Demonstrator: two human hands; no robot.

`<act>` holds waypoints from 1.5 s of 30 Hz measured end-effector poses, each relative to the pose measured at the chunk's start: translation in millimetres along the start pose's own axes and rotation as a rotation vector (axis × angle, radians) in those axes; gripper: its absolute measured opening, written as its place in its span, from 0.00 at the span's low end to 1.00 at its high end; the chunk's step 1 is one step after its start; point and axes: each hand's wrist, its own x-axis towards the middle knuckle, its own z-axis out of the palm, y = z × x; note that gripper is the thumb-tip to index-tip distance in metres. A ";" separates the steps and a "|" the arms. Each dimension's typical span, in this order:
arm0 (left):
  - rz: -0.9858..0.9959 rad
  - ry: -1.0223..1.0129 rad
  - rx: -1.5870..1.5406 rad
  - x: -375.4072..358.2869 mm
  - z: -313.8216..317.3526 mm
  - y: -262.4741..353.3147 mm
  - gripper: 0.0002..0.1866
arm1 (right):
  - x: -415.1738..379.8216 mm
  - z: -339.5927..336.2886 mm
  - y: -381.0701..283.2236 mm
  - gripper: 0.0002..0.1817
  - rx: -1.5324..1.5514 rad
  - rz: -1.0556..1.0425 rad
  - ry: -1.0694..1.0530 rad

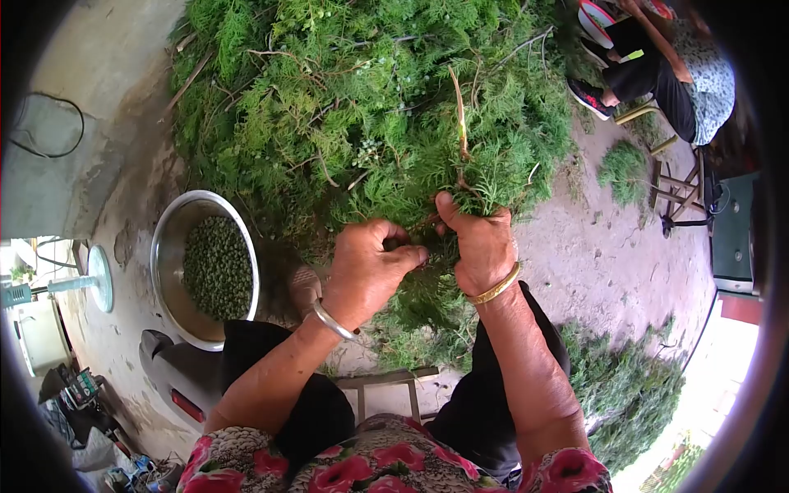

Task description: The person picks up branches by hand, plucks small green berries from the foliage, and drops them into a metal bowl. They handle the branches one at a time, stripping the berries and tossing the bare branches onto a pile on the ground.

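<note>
My right hand (483, 245) is closed around the stem of a leafy evergreen branch (460, 123), whose bare brown stalk points up and away from me. Just left of it, my left hand (366, 267) has its thumb and fingers drawn together at the lower foliage; what sits between the fingertips is hidden. Beyond both hands rises a big heap of cut evergreen branches (329, 107) with small pale-green berries among the leaves. To the left stands a metal basin (156, 271), partly filled with round green berries (218, 267).
Another person (657, 66) sits at the upper right, near a red-rimmed bowl (596, 23). More cut greenery (625, 386) lies at the lower right. A fan (99, 279) and a cluttered pile (99, 435) are at the left. A wooden stool (678, 193) stands on the right.
</note>
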 end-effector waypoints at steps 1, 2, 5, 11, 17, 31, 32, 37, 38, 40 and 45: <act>-0.002 0.000 0.000 -0.4 0.5 -0.2 0.08 | -0.4 0.2 0.0 0.07 -0.008 0.011 -0.004; -0.073 0.001 -0.114 -1.1 1.1 0.2 0.08 | 0.2 -0.3 0.2 0.07 -0.008 0.013 -0.004; -0.140 0.028 -0.308 -2.1 6.0 2.8 0.07 | 2.9 -1.6 -0.4 0.06 0.008 0.022 0.012; -0.149 0.097 -0.442 -2.2 5.9 5.6 0.05 | 0.6 2.5 -2.5 0.05 0.073 0.044 0.049; -0.125 0.071 -0.450 -2.3 4.8 8.9 0.05 | 2.5 -3.2 -3.6 0.05 0.077 0.107 0.034; 0.046 -0.217 -0.572 -15.5 -40.9 31.2 0.05 | 21.6 -21.0 -17.6 0.04 0.172 0.266 0.158; 0.072 -0.155 -0.548 -15.9 -53.5 32.7 0.06 | 19.5 -18.5 -20.3 0.05 0.270 0.226 0.114; 0.195 0.372 -0.436 -21.0 -135.3 22.7 0.08 | 24.2 -19.0 -25.0 0.05 0.357 0.166 0.081; 0.181 0.482 -0.359 -27.2 -154.2 14.4 0.08 | 24.1 -19.6 -25.4 0.05 0.358 0.162 0.077; 0.134 0.688 -0.209 -44.0 -190.9 -13.9 0.08 | 22.1 -19.3 -25.5 0.06 0.371 0.146 0.100; -0.060 0.906 0.229 -82.6 -273.8 -95.9 0.22 | -0.4 -29.9 -28.9 0.06 0.443 0.093 0.116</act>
